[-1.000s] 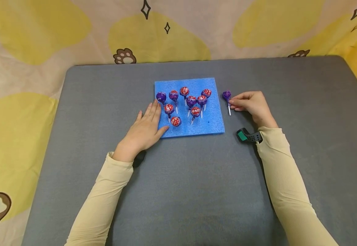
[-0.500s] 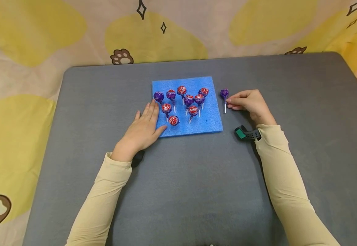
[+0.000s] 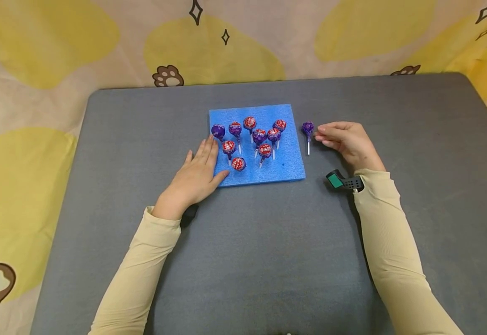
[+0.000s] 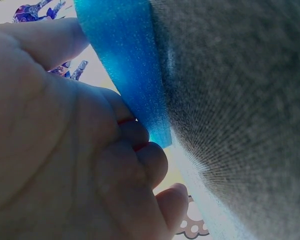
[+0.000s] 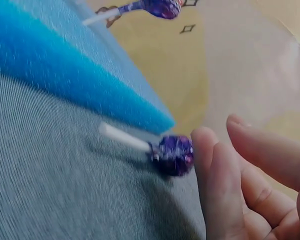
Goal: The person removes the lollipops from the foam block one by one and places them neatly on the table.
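Note:
My left hand (image 3: 194,180) lies with straight fingers along the left edge of a blue foam block (image 3: 290,153), the thumb over its front corner. Several lollipops in purple and red wrappers, one of them a lollipop (image 3: 265,151) near the front, stand stuck in the foam by their white sticks. Off the block's right side, a single purple-wrapped lollipop (image 3: 307,128) lies on the grey table, its stick toward me. Just right of it is my right hand (image 3: 351,145), holding nothing. In the right wrist view its thumb and fingers are spread apart beside the lollipop's head (image 5: 176,155).
The grey table (image 3: 252,260) reaches back to a yellow and pale patterned cloth (image 3: 214,51). A small dark hole (image 3: 283,164) shows in the foam near its front right. A black strap with a green piece (image 3: 335,180) is on my right wrist.
My right hand has let go of the single lollipop and drawn slightly right, leaving it on the table. The left hand stays on the foam block.

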The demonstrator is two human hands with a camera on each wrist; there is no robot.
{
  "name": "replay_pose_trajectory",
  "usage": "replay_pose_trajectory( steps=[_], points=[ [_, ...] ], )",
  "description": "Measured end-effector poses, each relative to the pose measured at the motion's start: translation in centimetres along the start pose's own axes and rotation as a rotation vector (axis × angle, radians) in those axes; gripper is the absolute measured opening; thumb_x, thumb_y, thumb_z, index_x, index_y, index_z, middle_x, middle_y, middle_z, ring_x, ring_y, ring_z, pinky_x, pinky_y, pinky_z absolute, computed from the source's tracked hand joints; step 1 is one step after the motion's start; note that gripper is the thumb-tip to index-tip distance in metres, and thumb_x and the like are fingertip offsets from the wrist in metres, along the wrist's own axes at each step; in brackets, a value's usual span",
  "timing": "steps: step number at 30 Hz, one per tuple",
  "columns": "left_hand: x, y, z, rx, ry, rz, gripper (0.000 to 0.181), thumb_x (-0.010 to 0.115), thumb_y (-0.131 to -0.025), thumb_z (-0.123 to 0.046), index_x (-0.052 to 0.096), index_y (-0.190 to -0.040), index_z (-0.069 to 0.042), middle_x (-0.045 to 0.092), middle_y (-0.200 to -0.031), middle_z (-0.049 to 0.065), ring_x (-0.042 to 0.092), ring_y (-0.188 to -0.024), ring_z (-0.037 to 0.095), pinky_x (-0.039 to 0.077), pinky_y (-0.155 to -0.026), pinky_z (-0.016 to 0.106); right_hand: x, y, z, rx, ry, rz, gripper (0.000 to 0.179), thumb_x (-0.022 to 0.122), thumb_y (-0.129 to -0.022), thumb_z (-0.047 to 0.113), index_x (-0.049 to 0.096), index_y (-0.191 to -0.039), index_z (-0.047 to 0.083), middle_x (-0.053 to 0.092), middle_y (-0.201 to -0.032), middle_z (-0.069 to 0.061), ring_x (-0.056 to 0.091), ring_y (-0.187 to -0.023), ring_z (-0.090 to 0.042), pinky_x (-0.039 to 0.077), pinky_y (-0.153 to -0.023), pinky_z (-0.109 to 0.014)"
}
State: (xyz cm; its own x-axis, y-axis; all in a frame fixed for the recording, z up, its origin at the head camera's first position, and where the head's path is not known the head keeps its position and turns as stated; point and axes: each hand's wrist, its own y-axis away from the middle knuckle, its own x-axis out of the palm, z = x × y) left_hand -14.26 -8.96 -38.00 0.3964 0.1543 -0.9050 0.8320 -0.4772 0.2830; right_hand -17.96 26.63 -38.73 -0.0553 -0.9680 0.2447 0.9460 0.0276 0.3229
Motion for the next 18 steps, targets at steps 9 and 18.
replay_pose_trajectory(
  steps=[9, 18],
  points=[
    [-0.2, 0.1, 0.0, -0.003, 0.002, -0.002, 0.075, 0.038, -0.100, -0.041, -0.002, -0.149, 0.001, -0.011, -0.156, 0.014, -0.008, -0.143, 0.027, 0.000, -0.112, 0.051, 2.6, 0.5, 0.3, -0.136, 0.042, 0.090, 0.009, 0.066, -0.085, -0.001, 0.072, -0.092, -0.001, 0.071, -0.088, -0.009, 0.068, -0.080, -0.016, 0.054, -0.072, -0.025],
    [-0.2, 0.2, -0.1, 0.002, 0.012, -0.007, 0.075, 0.038, -0.100, -0.041, 0.001, -0.149, 0.001, -0.009, -0.156, 0.014, -0.007, -0.143, 0.028, 0.001, -0.112, 0.051, 5.3, 0.3, 0.4, -0.153, 0.143, 0.101, 0.017, 0.070, -0.083, 0.001, 0.069, -0.099, -0.005, 0.069, -0.092, -0.008, 0.067, -0.085, -0.016, 0.053, -0.076, -0.025]
  ],
)
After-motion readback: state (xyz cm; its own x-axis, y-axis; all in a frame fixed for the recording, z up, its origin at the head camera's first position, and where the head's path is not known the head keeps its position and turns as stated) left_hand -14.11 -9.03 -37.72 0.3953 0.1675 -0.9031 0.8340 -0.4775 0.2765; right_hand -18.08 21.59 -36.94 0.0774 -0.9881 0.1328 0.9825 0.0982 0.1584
